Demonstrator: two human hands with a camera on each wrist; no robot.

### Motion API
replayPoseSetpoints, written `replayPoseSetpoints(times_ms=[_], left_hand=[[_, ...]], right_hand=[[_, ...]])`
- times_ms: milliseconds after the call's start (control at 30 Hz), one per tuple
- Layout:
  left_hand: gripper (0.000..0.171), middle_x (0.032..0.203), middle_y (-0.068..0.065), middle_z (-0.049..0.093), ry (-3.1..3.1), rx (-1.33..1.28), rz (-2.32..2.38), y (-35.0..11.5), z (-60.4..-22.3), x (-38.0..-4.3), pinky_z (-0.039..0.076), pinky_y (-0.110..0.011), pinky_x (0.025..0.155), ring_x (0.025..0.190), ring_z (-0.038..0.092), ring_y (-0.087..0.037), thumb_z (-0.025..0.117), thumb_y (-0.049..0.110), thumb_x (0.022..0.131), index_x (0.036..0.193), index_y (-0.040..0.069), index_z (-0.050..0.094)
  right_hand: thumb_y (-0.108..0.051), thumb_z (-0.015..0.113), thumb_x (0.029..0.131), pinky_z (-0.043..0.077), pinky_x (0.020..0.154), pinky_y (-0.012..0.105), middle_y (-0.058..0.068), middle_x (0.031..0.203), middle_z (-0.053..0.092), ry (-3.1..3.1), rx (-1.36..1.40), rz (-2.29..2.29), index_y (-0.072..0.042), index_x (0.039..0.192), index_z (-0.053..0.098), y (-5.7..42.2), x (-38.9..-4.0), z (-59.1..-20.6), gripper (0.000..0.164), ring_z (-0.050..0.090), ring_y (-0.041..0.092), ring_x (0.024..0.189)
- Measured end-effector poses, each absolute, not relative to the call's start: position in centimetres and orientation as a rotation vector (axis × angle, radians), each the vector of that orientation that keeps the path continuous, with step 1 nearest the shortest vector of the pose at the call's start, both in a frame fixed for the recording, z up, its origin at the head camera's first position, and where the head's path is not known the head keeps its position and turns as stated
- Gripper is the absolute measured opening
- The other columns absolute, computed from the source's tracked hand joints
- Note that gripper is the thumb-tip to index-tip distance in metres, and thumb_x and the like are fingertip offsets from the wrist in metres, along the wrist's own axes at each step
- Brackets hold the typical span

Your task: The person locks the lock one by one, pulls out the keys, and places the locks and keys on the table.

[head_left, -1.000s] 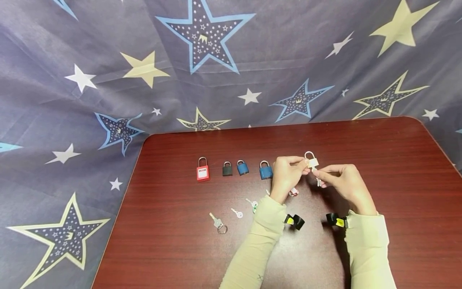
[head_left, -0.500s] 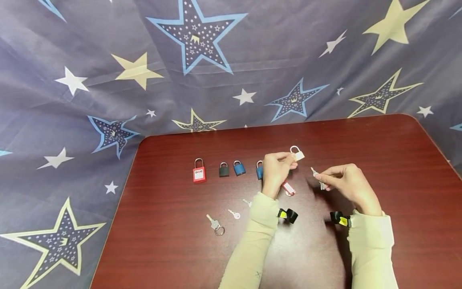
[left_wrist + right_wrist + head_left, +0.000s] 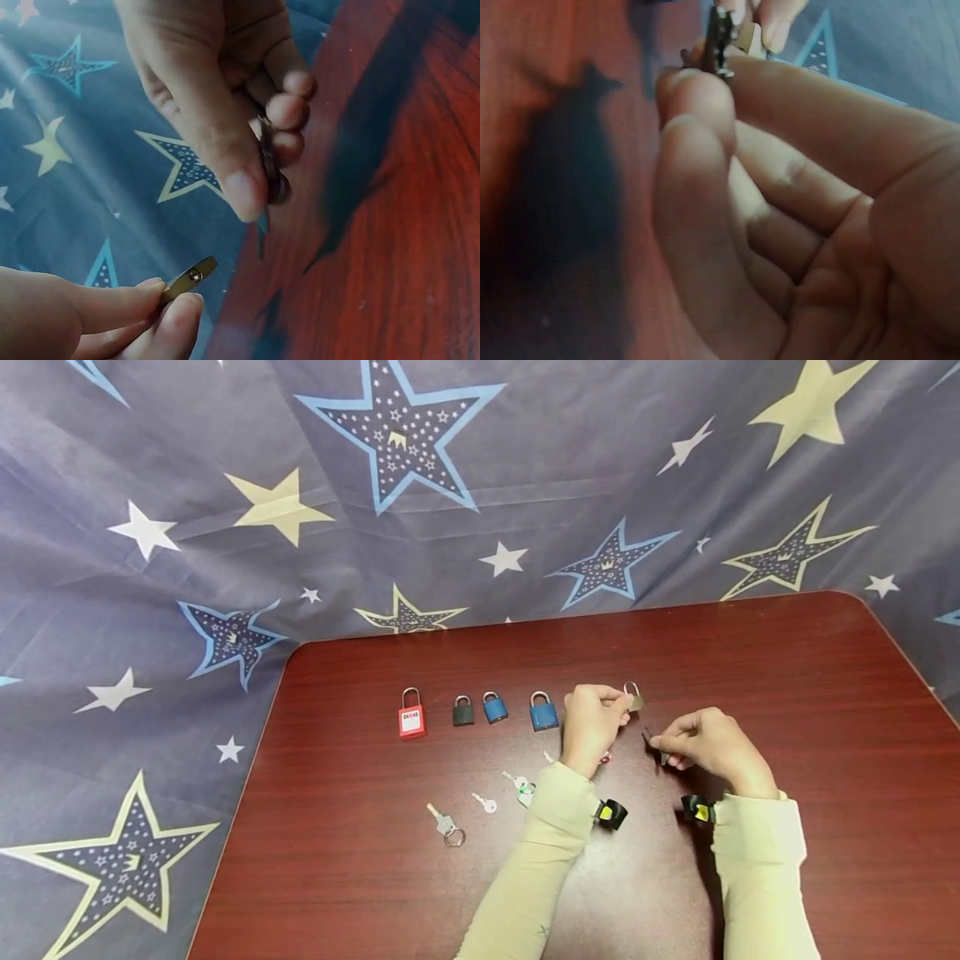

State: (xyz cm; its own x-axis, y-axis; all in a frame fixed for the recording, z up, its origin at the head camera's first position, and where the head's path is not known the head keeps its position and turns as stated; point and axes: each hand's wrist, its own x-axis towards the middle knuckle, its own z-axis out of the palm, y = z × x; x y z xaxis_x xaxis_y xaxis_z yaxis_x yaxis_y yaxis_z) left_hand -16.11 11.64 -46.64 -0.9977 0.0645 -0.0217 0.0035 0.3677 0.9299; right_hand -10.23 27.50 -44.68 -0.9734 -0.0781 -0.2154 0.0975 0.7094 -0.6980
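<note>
My left hand [image 3: 595, 723] pinches a small brass padlock [image 3: 635, 702] by its body, the shackle pointing up and away. In the left wrist view the keyhole face of that padlock [image 3: 196, 276] is turned toward the other hand. Between thumb and fingertips my right hand [image 3: 712, 747] pinches a key [image 3: 647, 737], its blade pointing toward the padlock with a gap between them. The toothed key blade [image 3: 721, 41] shows close up in the right wrist view, the padlock [image 3: 751, 39] just beyond it. Something more hangs below the right fingers, partly hidden by them.
Along the back stand a red padlock [image 3: 412, 722], a dark padlock [image 3: 462, 712] and two blue padlocks [image 3: 495, 707]. Nearer lie a key with a ring [image 3: 444, 822], a small key [image 3: 485, 803] and a key with a green-marked tag [image 3: 525, 792]. A red-edged tag is mostly behind the left wrist.
The key and padlock were together a second ago, then came apart. The left hand moved left with the padlock, then back right; the padlock has turned. The right hand kept hold of the key.
</note>
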Motion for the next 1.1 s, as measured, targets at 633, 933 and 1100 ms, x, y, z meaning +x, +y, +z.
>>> replayPoseSetpoints(times_ms=[633,933,1100], left_hand=[[0.012,0.047,0.022,0.047,2.898,0.135,1.189,12.5,-48.0,-16.3,0.041,-0.018,0.059,0.055,0.051,0.001,0.067,0.031,0.080,0.069,0.025,0.069],[0.012,0.065,0.012,0.061,2.965,0.132,1.009,12.9,-48.0,-16.9,0.046,-0.025,0.061,0.071,0.062,-0.013,0.070,0.033,0.077,0.067,0.025,0.068],[0.013,0.070,0.007,0.063,2.959,0.129,0.943,13.1,-47.9,-17.0,0.046,-0.026,0.062,0.075,0.062,-0.015,0.070,0.031,0.076,0.067,0.024,0.066]], right_hand=[[-0.028,0.068,0.079,0.048,0.056,0.029,0.002,0.058,0.057,2.580,0.046,-1.103,-0.006,0.068,0.062,26.5,-10.7,-46.1,0.026,0.055,0.014,0.055],[-0.040,0.069,0.076,0.044,0.054,0.031,0.001,0.058,0.057,2.652,0.066,-1.041,-0.010,0.070,0.064,26.8,-10.8,-46.0,0.031,0.054,0.014,0.055],[-0.043,0.069,0.076,0.044,0.055,0.031,0.000,0.060,0.058,2.658,0.074,-1.032,-0.010,0.073,0.064,27.1,-10.9,-46.0,0.033,0.055,0.014,0.056]])
